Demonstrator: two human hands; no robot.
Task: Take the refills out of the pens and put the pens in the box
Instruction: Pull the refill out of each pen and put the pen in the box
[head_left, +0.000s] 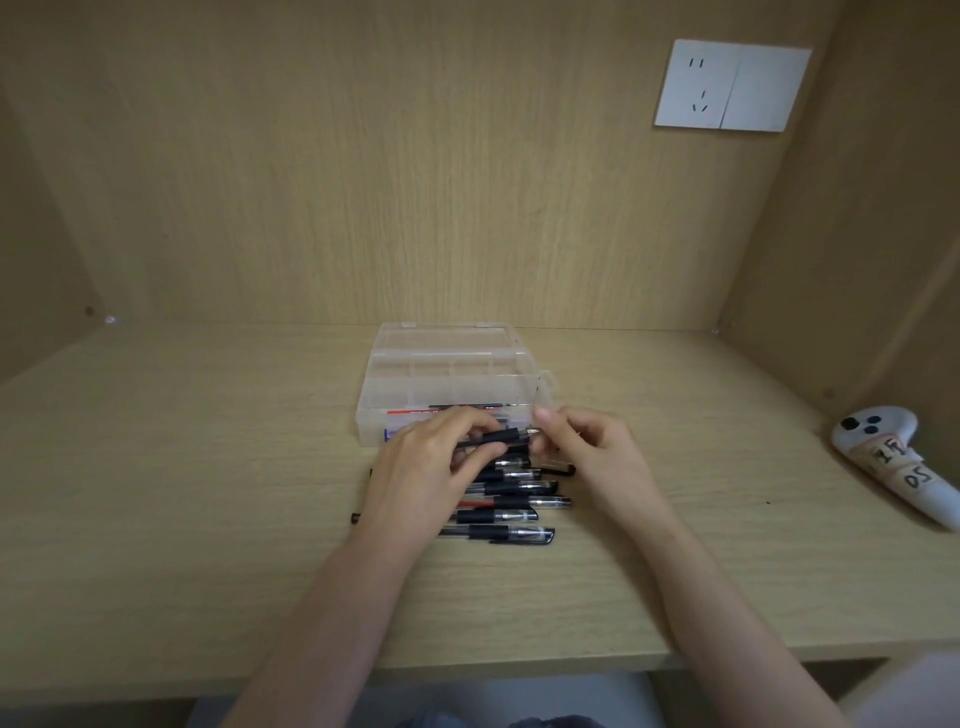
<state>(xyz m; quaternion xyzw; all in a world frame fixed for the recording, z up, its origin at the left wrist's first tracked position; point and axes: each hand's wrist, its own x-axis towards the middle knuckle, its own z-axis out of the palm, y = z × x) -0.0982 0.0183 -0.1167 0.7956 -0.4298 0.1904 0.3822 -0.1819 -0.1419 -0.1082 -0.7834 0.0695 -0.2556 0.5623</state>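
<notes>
A black-gripped pen (500, 437) is held level just in front of the clear plastic box (450, 385). My left hand (434, 470) grips the pen's barrel. My right hand (582, 447) pinches its tip end, thumb on top. Below my hands several pens (511, 512) lie side by side on the desk, most with black grips and one with a red refill. The box stands open, with a few dark and red pieces in its front compartment, partly hidden by my fingers.
A white handheld controller (888, 457) with taped labels lies at the desk's right edge. A white wall socket (732, 85) sits on the back panel at upper right. Wooden walls close in the desk on three sides.
</notes>
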